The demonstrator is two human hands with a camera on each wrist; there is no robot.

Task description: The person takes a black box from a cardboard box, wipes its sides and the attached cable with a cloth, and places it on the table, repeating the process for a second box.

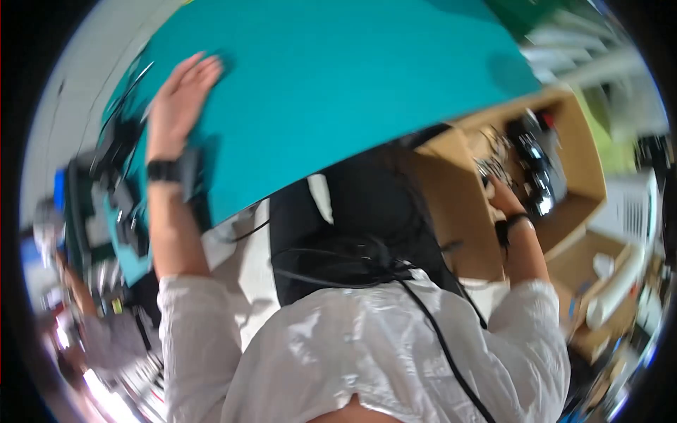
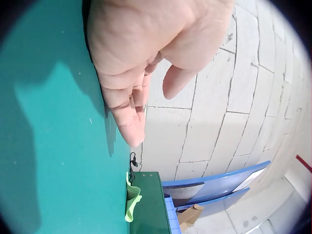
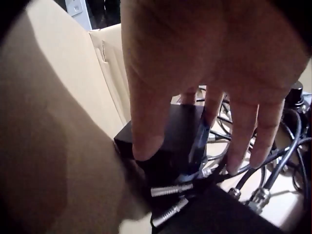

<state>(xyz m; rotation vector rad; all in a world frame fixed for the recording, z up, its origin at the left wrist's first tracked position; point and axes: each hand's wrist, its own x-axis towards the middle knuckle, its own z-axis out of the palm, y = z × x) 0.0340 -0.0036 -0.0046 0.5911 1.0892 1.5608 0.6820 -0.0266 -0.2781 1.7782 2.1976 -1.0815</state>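
At the left side of the teal table (image 1: 338,84), the left hand (image 1: 183,102) lies by the surface with its fingers relaxed. The left wrist view shows this hand (image 2: 146,53) on edge along the tabletop, holding nothing. Inside the cardboard box (image 1: 451,204), the right hand (image 1: 502,197) reaches down among cables. Up close in the right wrist view, the thumb and fingers of that hand (image 3: 209,58) grip a black box-shaped device (image 3: 183,122). Black cables (image 3: 287,141) with metal connectors (image 3: 170,190) lie around it; the device's lower part is partly hidden.
Black devices and cables (image 1: 116,148) lie along the table's left edge. Glossy black items (image 1: 536,166) fill the box's right part. Another open carton (image 1: 592,261) stands at the lower right. Another person's arm (image 1: 77,285) shows at far left.
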